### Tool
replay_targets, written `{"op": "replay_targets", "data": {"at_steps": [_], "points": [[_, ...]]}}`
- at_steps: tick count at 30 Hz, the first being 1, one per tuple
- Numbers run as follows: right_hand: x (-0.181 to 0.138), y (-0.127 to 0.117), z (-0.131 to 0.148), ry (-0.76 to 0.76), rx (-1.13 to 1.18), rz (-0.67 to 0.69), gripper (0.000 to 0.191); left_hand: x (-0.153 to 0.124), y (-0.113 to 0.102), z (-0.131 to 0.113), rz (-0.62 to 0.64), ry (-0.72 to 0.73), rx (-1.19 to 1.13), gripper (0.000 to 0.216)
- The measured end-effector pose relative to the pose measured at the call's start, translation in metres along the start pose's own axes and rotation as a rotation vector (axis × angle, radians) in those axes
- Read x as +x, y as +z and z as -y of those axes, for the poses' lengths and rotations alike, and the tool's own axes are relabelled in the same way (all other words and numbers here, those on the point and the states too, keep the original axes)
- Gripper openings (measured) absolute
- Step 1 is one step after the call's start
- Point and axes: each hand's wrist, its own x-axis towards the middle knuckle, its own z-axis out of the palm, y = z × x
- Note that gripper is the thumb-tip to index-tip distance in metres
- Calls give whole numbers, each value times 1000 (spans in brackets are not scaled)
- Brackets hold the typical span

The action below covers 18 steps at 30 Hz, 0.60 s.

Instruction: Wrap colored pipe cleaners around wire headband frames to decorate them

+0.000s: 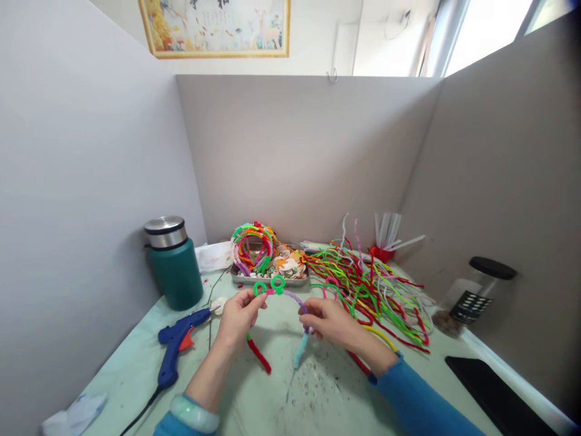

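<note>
Between my two hands is a curved headband of pipe cleaners (293, 296), with two green loops (278, 283) and a bit of pink at its top. My left hand (239, 318) pinches it near the left green loop; a red end hangs below that hand. On the other side, my right hand (327, 320) has its fingers closed around the purple stretch. Beneath the right fingers a light blue end (300, 351) points down toward the table. The right fingertips are partly hidden behind the hand.
A blue glue gun (175, 342) and a green bottle (175, 266) stand left. Behind, a metal tray (272, 280) holds finished rings and small pieces. Loose pipe cleaners (367, 284) spread right, near a jar (472, 297), a black flat object (492, 390) and a red cup (382, 254) of glue sticks.
</note>
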Motion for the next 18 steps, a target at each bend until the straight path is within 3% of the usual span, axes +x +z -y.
{"op": "replay_targets", "data": {"at_steps": [7,11,14,18], "points": [[1,4,16,-133,-97,-91,20,-4,-4,-8,105,5,-44,29],[13,5,38,-217,35,-169,25,-7,-2,-11,171,13,-76,28],[22,11,45,-222,80,-208,17,-6,-1,-10,160,-2,-84,31],[25,21,43,-283,-55,-381,14,-5,0,-6,111,0,-44,34]]}}
